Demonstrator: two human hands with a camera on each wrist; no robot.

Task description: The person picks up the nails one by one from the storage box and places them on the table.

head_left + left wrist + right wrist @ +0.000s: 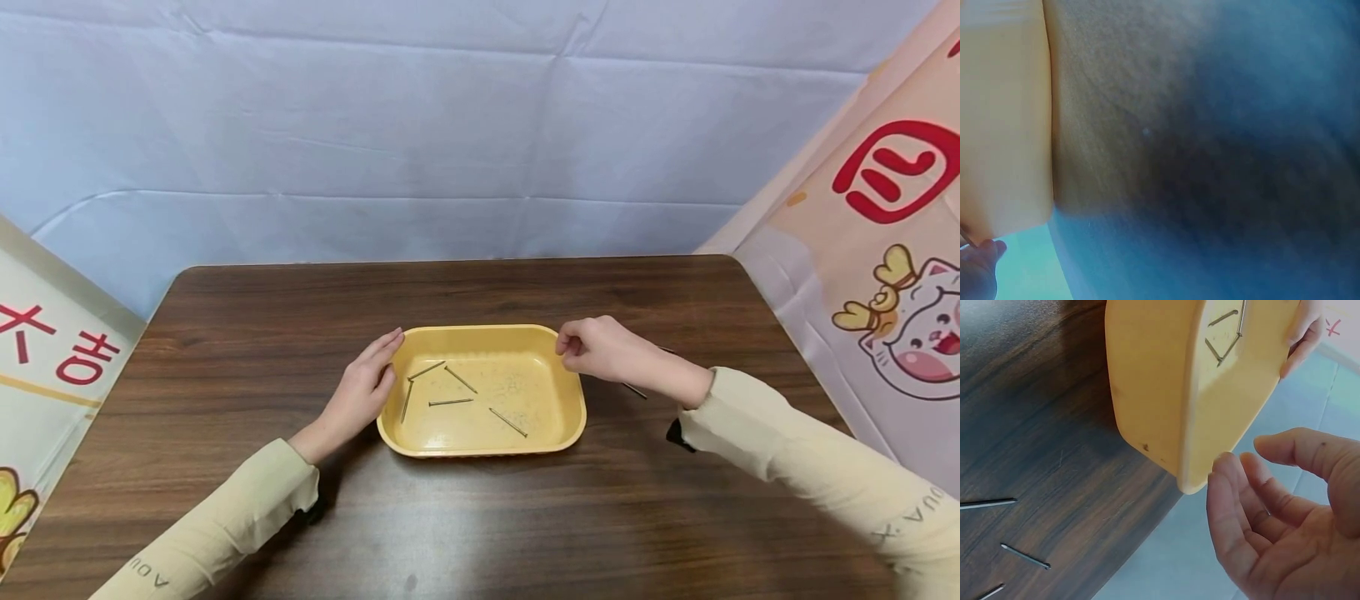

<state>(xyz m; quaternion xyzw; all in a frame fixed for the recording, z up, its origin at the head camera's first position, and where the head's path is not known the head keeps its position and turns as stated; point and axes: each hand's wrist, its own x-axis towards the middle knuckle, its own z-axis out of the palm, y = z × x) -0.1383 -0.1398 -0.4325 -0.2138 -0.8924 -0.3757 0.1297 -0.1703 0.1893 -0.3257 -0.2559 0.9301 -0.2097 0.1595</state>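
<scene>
A yellow plastic tray [480, 433] lies on the table with several nails [451, 402] scattered inside, mostly in its left half. My left hand [356, 396] rests against the tray's left side, fingers extended along the rim. Over the right rim is my right hand [603, 352]. In the right wrist view, its thumb and fingertips [1225, 465] are apart, loosely bent, with nothing between them. More nails [1025, 556] lie on the table right of the tray; in the head view the right forearm partly hides them. The left wrist view is blurred, showing the tray wall [1004, 125] and part of a hand.
The dark wood-grain table [480, 533] extends all around the tray. Behind it hangs a pale blue cloth [420, 150]. Printed panels with red characters stand at the left and right [892, 275].
</scene>
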